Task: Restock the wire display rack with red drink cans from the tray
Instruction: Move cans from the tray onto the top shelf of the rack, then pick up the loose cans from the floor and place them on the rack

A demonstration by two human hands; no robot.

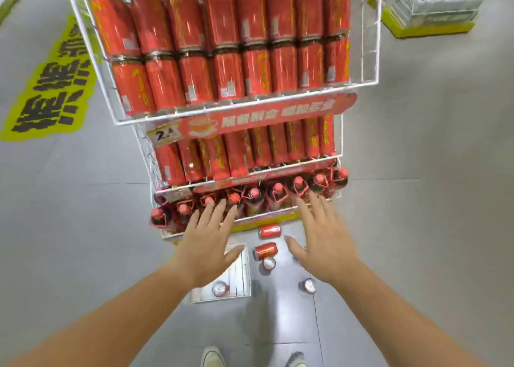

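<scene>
A white wire display rack (372, 82) stands in front of me, its top and middle shelves packed with red drink cans (228, 71). The lowest shelf holds red-capped bottles (254, 197). On the floor below lies a white tray (239, 277) with one upright can (219, 288) on it. Two red cans (266, 251) lie on their sides near the rack's foot, and two more stand upright on the floor (308, 285). My left hand (205, 241) hovers over the tray, fingers spread, holding nothing. My right hand (322, 241) is spread and empty above the floor cans.
A yellow floor sticker (47, 88) with black characters lies at the left. A pallet of shrink-wrapped water bottles (434, 2) on a yellow base stands at the upper right. A price tag (164, 134) hangs on the middle shelf. My shoes (212, 357) show at the bottom edge.
</scene>
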